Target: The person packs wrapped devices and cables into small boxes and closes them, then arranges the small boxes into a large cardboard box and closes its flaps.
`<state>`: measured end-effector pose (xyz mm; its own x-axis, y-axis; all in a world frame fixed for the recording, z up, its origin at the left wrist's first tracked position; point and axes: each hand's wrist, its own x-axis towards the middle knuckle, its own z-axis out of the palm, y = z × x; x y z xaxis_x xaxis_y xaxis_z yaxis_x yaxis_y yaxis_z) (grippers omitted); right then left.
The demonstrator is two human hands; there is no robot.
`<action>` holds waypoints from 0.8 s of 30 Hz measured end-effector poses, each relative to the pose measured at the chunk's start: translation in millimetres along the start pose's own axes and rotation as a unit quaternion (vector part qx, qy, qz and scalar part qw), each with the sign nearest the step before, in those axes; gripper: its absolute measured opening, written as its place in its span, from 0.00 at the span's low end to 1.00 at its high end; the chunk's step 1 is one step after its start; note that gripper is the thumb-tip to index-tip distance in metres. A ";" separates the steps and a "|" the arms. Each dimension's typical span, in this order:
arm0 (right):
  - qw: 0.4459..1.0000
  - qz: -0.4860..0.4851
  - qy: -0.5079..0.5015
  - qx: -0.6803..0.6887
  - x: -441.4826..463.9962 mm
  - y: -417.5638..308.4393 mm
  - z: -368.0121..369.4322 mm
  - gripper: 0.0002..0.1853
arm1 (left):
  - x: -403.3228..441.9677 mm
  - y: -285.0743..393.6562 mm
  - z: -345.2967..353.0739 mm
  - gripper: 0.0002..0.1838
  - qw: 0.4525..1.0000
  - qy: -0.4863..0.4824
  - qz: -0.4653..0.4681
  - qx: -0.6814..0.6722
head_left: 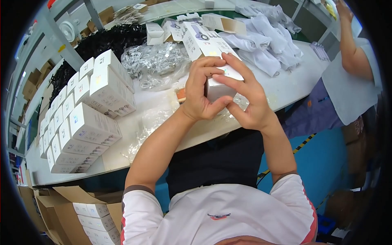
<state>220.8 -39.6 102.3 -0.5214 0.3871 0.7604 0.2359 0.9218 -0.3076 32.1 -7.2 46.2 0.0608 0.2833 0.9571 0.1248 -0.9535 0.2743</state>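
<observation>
A small white printed box (219, 90) is held between both my hands, over the near edge of the white table. My left hand (201, 87) grips its left side, fingers curled over the top and thumb low at the front. My right hand (250, 96) wraps the right side, with its thumb tip close to the left thumb. Much of the box is hidden behind the fingers. Just beyond my hands lies a longer white printed carton (203, 40). A clear plastic bag of white cables (157, 61) is left of it.
White boxes (96, 122) are stacked at the table's left. An open cardboard carton (61, 212) with white boxes stands below. White plastic bags (265, 41) and a heap of black cords (110, 43) lie farther back. Another person (347, 77) stands at right.
</observation>
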 end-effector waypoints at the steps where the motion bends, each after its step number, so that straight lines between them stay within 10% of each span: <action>1: 1.000 0.006 0.010 -0.007 -0.8 -2.9 2.6 0.27 | -1.1 1.6 -1.1 0.32 1.000 0.001 0.000 0.000; 4: 0.945 0.110 0.132 0.276 -8.5 3.4 1.1 0.28 | 0.4 -0.8 3.5 0.33 1.000 -0.007 -0.006 0.001; 8: 0.999 -0.012 0.024 0.047 -7.2 10.1 -1.5 0.26 | -0.4 -0.5 3.2 0.33 1.000 0.008 -0.005 -0.006; 24: 0.997 -0.012 0.070 -0.026 -20.4 23.6 11.7 0.27 | -0.4 -0.5 -2.4 0.31 1.000 -0.012 -0.005 0.004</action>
<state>227.5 -25.5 72.8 -0.4095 0.3554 0.8402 0.2683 0.9272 -0.2614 29.6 -7.1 45.9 0.0842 0.2955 0.9516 0.1326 -0.9499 0.2832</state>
